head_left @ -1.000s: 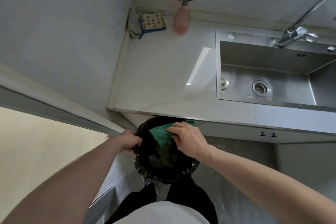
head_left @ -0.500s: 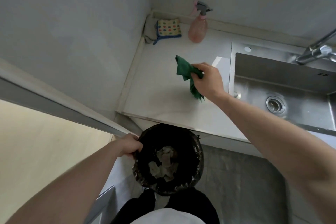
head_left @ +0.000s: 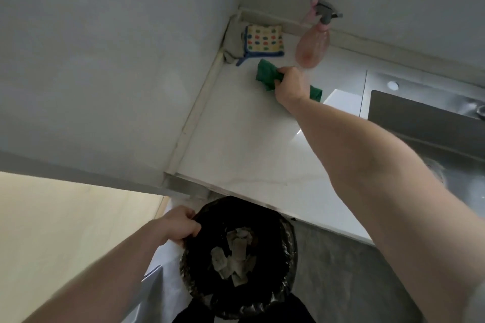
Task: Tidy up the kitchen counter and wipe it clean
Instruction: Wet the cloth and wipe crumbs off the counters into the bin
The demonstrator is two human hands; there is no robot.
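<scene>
Nearest, left hand [head_left: 181,225] curled over the rim of the black-lined bin [head_left: 286,249]. Farther, on the white counter [head_left: 244,144], right hand [head_left: 290,84] bunching the green cloth [head_left: 266,73], beside the pink spray bottle [head_left: 313,46] and dotted cloth [head_left: 263,39].

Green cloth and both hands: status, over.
Right hand grips green cloth on counter. Left hand holds bin rim. Spray bottle, dotted sponge just ahead.

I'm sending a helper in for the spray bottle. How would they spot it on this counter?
Start at the white kitchen counter and follow it to the back wall. The translucent pink spray bottle with a grey trigger head stands there, right of the polka-dot cloth. It is the only upright thing there.
</scene>
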